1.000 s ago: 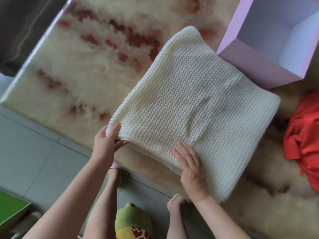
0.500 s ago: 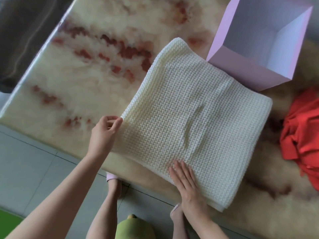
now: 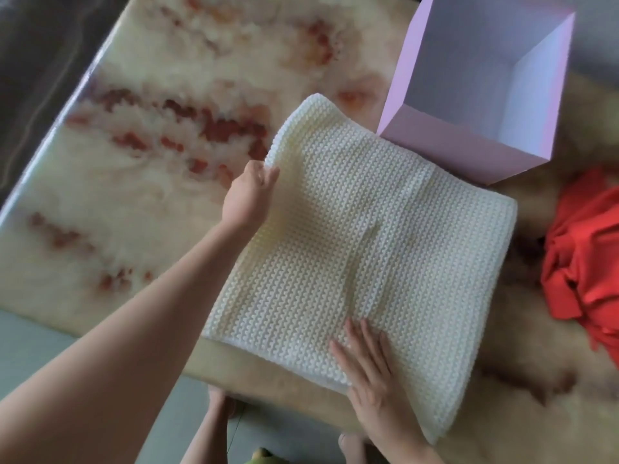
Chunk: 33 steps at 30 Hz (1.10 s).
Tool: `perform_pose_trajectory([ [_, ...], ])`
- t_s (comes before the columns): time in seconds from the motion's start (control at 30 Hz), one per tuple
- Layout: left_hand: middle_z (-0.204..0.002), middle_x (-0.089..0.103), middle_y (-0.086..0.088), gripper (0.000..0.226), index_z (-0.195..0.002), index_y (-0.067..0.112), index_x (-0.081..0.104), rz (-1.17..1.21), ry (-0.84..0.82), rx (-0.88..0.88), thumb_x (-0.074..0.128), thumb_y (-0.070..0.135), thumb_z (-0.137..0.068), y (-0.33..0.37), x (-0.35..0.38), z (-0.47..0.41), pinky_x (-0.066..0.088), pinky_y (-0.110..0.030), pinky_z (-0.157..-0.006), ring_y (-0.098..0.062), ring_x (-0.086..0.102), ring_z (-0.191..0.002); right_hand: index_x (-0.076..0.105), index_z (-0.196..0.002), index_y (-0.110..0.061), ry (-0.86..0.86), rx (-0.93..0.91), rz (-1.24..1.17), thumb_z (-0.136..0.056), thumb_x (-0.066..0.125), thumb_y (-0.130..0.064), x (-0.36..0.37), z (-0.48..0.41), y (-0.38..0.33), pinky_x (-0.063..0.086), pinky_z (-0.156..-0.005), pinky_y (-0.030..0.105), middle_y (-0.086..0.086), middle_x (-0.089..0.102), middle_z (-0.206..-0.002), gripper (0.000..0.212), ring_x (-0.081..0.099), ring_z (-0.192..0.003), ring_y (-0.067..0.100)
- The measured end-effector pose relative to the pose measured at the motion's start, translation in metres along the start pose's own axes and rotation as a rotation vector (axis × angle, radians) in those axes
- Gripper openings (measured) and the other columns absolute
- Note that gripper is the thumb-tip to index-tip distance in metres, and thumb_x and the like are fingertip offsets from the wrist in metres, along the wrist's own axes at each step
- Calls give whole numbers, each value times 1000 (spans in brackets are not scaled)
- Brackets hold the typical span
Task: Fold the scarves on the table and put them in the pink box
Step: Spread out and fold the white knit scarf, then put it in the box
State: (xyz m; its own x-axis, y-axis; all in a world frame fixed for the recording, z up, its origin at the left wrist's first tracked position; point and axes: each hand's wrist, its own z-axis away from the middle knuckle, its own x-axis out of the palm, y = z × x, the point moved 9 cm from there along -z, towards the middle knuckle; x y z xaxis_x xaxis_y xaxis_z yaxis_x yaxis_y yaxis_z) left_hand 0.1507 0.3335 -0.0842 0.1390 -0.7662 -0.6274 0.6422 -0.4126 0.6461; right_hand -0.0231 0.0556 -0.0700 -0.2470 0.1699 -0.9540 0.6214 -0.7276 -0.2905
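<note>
While my left hand (image 3: 250,195) pinches the cream scarf's (image 3: 368,236) edge and my right hand (image 3: 370,366) lies flat on its near corner, the layers between them may slip and unfold.

Glossy marble-patterned desk (image 3: 134,182): carries all items.
Folded cream knitted scarf (image 3: 368,246): on the desk, centre, at its near edge.
Open pink cardboard box (image 3: 452,145): behind the scarf, to the right, just beside it.
Crumpled red fabric scarf (image 3: 589,262): right of both, apart.
Hands: left hand (image 3: 249,195) grips the cream scarf's left edge; right hand (image 3: 368,366) lies flat on its near corner.
</note>
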Motion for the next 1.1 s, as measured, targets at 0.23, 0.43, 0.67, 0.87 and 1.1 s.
perform_pose_trajectory([
  [0.23,-110,63,-17,28,-110,13,51,-102,38,-8,36,32,-95,5,7,-13,42,-38,-81,-36,57,-100,41,-139,-12,11,-114,-11,-88,41,-23,10,42,-5,37,-101,43,8,37,-150,52,33,-139,27],
  [0.43,-121,61,-13,43,-118,9,56,-60,99,2,45,42,-94,46,3,-51,39,-32,-85,-29,54,-113,31,-146,-28,76,223,-339,-91,45,-48,-35,-11,65,20,-114,34,3,18,-158,60,17,-145,19],
  [0.67,-111,64,-18,43,-104,5,62,-83,81,51,52,45,-91,90,21,-88,43,-35,-84,-34,57,-105,43,-139,-10,527,981,-360,-84,64,-41,-104,-74,270,20,-113,35,16,33,-148,66,29,-136,30],
  [0.87,-114,63,-17,37,-110,6,61,-29,156,10,49,37,-93,76,22,-92,41,-32,-83,-30,56,-106,61,-102,1,553,1151,-611,-79,72,-24,-90,-91,332,52,-80,37,15,67,-100,35,62,-86,25],
  [1.1,-114,62,-22,38,-121,9,50,-176,267,166,43,38,-97,82,28,-79,40,-38,-81,-38,56,-104,50,-117,3,461,1027,-339,-94,55,-32,-79,-89,338,37,-92,37,24,54,-121,43,51,-112,34],
])
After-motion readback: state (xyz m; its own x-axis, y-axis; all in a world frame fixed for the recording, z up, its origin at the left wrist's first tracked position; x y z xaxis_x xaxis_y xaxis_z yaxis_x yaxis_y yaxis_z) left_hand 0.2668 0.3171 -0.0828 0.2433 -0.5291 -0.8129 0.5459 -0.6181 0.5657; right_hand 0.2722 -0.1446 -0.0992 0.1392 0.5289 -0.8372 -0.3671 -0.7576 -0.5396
